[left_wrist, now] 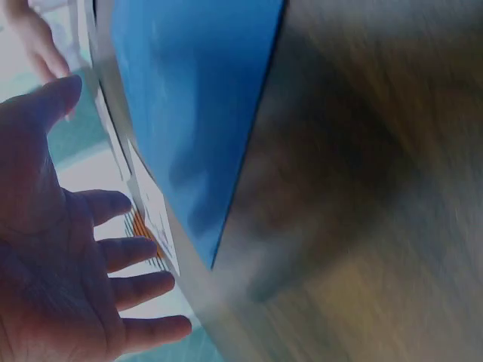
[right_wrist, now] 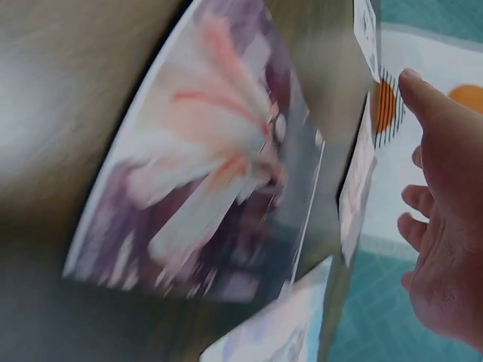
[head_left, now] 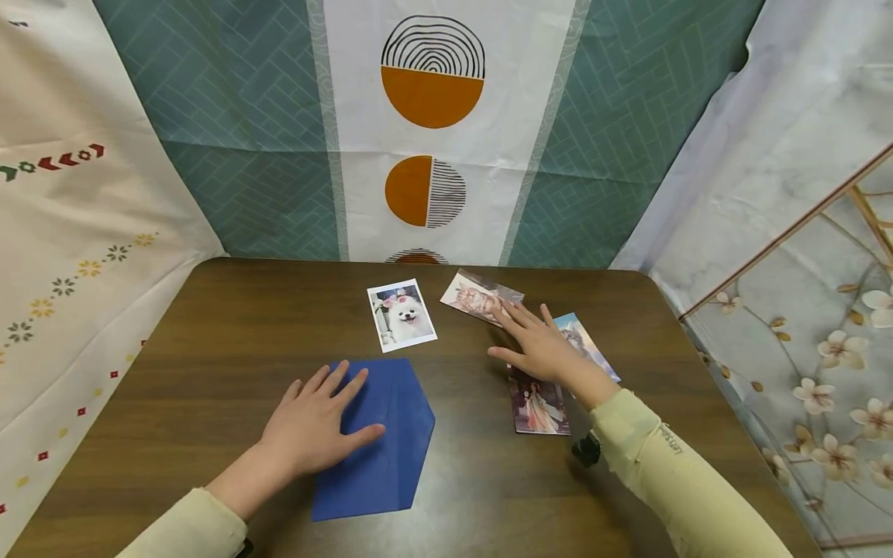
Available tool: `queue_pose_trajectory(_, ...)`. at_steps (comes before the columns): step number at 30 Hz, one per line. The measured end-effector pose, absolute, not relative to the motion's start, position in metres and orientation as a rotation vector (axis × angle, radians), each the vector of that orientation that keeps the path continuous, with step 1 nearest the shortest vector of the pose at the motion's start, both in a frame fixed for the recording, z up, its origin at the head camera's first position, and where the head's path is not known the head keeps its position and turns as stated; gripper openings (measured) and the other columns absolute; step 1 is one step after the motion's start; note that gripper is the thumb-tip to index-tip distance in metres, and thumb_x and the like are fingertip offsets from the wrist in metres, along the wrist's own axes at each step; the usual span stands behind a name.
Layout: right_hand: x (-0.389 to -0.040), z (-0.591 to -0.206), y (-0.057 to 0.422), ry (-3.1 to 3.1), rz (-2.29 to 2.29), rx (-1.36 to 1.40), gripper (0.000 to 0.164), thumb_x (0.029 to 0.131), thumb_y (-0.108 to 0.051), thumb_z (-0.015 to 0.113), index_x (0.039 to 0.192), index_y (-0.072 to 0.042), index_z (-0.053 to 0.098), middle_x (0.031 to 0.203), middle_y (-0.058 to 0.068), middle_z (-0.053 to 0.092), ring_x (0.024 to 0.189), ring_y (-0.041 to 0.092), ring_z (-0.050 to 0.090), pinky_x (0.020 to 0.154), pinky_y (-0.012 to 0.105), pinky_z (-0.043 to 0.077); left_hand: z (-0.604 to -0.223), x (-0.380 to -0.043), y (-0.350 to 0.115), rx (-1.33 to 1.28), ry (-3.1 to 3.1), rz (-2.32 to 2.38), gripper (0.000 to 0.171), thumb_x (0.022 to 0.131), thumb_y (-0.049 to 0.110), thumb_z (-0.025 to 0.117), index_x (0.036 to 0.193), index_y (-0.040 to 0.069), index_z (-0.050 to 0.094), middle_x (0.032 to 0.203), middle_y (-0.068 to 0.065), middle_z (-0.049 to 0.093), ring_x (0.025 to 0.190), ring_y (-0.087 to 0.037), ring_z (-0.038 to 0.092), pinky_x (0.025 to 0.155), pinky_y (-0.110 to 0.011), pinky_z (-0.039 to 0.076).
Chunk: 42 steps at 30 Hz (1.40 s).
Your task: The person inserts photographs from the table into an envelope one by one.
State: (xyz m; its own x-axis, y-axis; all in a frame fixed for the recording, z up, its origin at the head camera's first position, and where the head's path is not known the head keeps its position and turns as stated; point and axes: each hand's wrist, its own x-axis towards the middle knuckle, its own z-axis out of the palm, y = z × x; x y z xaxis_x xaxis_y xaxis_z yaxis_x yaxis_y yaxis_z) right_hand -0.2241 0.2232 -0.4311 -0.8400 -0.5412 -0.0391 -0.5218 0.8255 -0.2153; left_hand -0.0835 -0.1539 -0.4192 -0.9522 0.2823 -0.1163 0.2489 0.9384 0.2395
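Observation:
A blue envelope lies on the table with its pointed flap toward the right. Over its left part hovers my left hand, fingers spread; the left wrist view shows a gap between palm and envelope. My right hand is above several picture cards, fingers extended and holding nothing. Under its fingertips is a card with a pale furry animal. A blue-toned card is partly hidden by the hand, and a card with a figure in a long dress lies nearer me.
A white-bordered photo of a white dog lies beyond the envelope. The brown wooden table ends at a patterned curtain at the back. Printed cloths hang left and right.

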Motion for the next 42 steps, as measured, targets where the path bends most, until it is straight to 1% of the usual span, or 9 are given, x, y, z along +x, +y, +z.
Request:
queue_pose_trajectory(4, -0.231, -0.429, 0.205, 2.898, -0.266, -0.925, 0.08, 0.106, -0.051, 0.06, 0.17, -0.012, 0.032, 0.174, 0.018, 0.028, 0.161, 0.036, 0.027, 0.126, 0.071, 0.009, -0.423, -0.081, -0.145, 0.419, 2.927, 0.364, 0.093, 0.093, 0.075, 0.061, 0.163, 0.015, 0.048, 0.169, -0.021, 0.039, 0.156, -0.05, 0.032, 0.119, -0.076, 0.025)
queue_pose_trajectory(11, -0.242, -0.431, 0.173, 2.852, -0.258, -1.008, 0.08, 0.107, -0.055, 0.058, 0.17, -0.015, 0.031, 0.174, 0.016, 0.03, 0.161, 0.034, 0.028, 0.127, 0.067, 0.011, -0.434, -0.079, -0.135, 0.434, 2.919, 0.376, 0.094, 0.092, 0.074, 0.064, 0.163, 0.015, 0.048, 0.169, -0.02, 0.038, 0.156, -0.05, 0.031, 0.119, -0.075, 0.025)
queue_pose_trajectory(14, -0.245, -0.433, 0.16, 2.833, -0.259, -1.041, 0.078, 0.107, -0.053, 0.058, 0.17, -0.015, 0.032, 0.174, 0.015, 0.031, 0.161, 0.034, 0.028, 0.127, 0.067, 0.013, -0.437, -0.079, -0.133, 0.433, 2.917, 0.377, 0.094, 0.092, 0.075, 0.064, 0.163, 0.016, 0.049, 0.169, -0.02, 0.039, 0.155, -0.051, 0.031, 0.119, -0.075, 0.025)
queue_pose_trajectory(22, -0.252, -0.445, 0.132, 2.764, -0.248, -1.09, 0.076, 0.108, -0.055, 0.055, 0.17, -0.016, 0.032, 0.175, 0.013, 0.029, 0.162, 0.033, 0.026, 0.128, 0.064, 0.015, -0.446, -0.079, -0.132, 0.443, 2.922, 0.344, 0.095, 0.091, 0.077, 0.062, 0.163, 0.016, 0.049, 0.168, -0.02, 0.04, 0.155, -0.051, 0.033, 0.119, -0.074, 0.026)
queue_pose_trajectory(25, -0.254, -0.448, 0.127, 2.773, -0.242, -1.129, 0.074, 0.108, -0.054, 0.056, 0.169, -0.016, 0.036, 0.174, 0.013, 0.031, 0.161, 0.032, 0.028, 0.128, 0.064, 0.017, -0.45, -0.079, -0.131, 0.454, 2.932, 0.347, 0.094, 0.091, 0.077, 0.063, 0.162, 0.016, 0.05, 0.168, -0.02, 0.041, 0.154, -0.051, 0.034, 0.119, -0.074, 0.027)
queue_pose_trajectory(33, -0.251, -0.457, 0.128, 2.799, -0.201, -1.175, 0.065, 0.108, -0.051, 0.058, 0.161, -0.014, 0.05, 0.168, 0.012, 0.043, 0.159, 0.03, 0.033, 0.128, 0.062, 0.018, -0.455, -0.08, -0.13, 0.48, 2.927, 0.389, 0.094, 0.09, 0.076, 0.065, 0.16, 0.015, 0.052, 0.167, -0.019, 0.043, 0.153, -0.05, 0.036, 0.118, -0.074, 0.028)
queue_pose_trajectory(36, -0.25, -0.459, 0.129, 2.793, -0.202, -1.186, 0.064, 0.108, -0.05, 0.059, 0.16, -0.014, 0.052, 0.167, 0.011, 0.046, 0.159, 0.03, 0.034, 0.128, 0.062, 0.018, -0.458, -0.079, -0.133, 0.501, 2.945, 0.384, 0.095, 0.089, 0.077, 0.066, 0.159, 0.015, 0.053, 0.166, -0.02, 0.043, 0.152, -0.05, 0.037, 0.117, -0.074, 0.029)
queue_pose_trajectory(42, -0.249, -0.461, 0.128, 2.783, -0.139, -1.2, 0.066, 0.108, -0.055, 0.054, 0.162, -0.016, 0.049, 0.168, 0.008, 0.043, 0.161, 0.029, 0.029, 0.129, 0.061, 0.016, -0.463, -0.08, -0.144, 0.539, 2.989, 0.346, 0.093, 0.088, 0.073, 0.071, 0.158, 0.014, 0.054, 0.165, -0.02, 0.045, 0.151, -0.05, 0.039, 0.116, -0.072, 0.033)
